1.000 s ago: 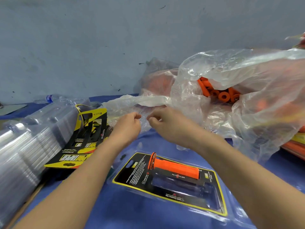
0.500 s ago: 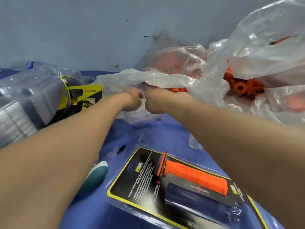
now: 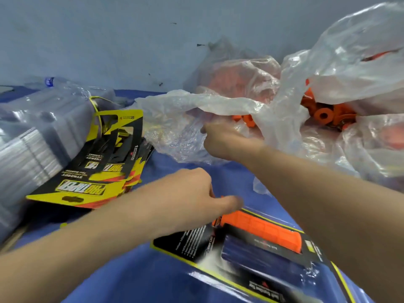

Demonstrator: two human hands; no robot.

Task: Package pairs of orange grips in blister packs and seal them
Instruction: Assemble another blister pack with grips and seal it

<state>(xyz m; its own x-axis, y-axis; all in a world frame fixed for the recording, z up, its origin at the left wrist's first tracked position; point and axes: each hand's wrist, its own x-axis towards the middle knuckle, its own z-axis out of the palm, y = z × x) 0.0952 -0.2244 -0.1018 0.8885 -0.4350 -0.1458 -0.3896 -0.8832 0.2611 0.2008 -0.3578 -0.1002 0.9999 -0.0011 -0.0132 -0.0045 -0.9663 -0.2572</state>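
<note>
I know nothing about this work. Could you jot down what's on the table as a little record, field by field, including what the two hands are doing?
left hand: blurred, reaching toward the seated grip's end; grasp unclear
right hand: fingers curled, seemingly pinching the clear plastic bag
blister pack: one orange grip seated, second cavity empty
loose grips: heaped inside the bag
printed cards: stacked on the left
clear shells: stacked at far left
table: blue cover

Orange grip in blister pack, bag of grips behind
</note>
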